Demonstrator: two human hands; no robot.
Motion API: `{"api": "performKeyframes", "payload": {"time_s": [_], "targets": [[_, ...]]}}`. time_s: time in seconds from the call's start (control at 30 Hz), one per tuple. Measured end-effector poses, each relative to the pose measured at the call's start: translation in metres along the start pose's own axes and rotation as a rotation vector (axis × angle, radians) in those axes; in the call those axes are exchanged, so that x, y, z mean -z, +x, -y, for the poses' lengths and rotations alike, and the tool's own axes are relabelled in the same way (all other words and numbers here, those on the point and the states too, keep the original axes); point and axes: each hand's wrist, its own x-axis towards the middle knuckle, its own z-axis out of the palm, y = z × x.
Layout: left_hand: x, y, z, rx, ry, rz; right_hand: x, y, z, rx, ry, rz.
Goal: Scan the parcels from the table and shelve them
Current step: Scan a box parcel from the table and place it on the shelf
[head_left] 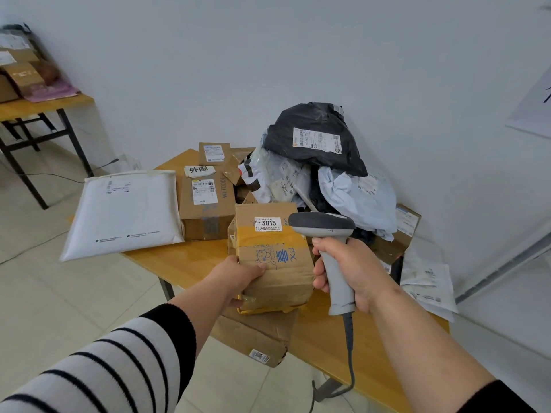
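Observation:
My left hand (238,278) grips the near left corner of a brown cardboard parcel (277,263) and holds it above the wooden table (185,263). The parcel carries yellow tape and a white label reading 3015 on its top. My right hand (348,272) grips the handle of a grey corded barcode scanner (325,226). The scanner's head sits right beside the label, pointing left at it. More parcels lie on the table: a white padded mailer (125,213), a taped brown box (205,210), and a black bag (316,138) atop grey bags.
A flattened brown box (256,341) hangs over the table's near edge under the held parcel. White mailers (426,281) lie at the table's right end by the wall. A second table (44,105) with boxes stands at far left. Tiled floor lies between them.

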Motion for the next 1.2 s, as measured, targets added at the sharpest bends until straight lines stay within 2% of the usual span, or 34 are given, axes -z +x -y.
{"api": "performKeyframes", "payload": {"time_s": [0.27,0.57,0.67,0.83,1.1,1.2], "targets": [[0.0,0.0,0.001,0.005,-0.006,-0.002,0.001,0.003,-0.004,0.008,0.012,-0.005],[-0.003,-0.001,0.003,0.022,-0.078,-0.015,0.007,0.018,-0.037,-0.026,0.058,-0.115],[-0.007,-0.003,0.006,0.033,-0.097,-0.032,0.01,0.023,-0.052,-0.046,-0.032,-0.142],[-0.024,-0.017,0.015,0.02,-0.145,-0.053,0.017,0.019,-0.065,-0.074,-0.037,-0.073],[-0.068,-0.059,0.034,-0.028,-0.39,-0.107,0.054,-0.01,-0.079,-0.006,0.064,0.028],[-0.086,-0.077,0.035,-0.048,-0.413,-0.102,0.068,-0.034,-0.083,0.011,0.084,0.039]]}}
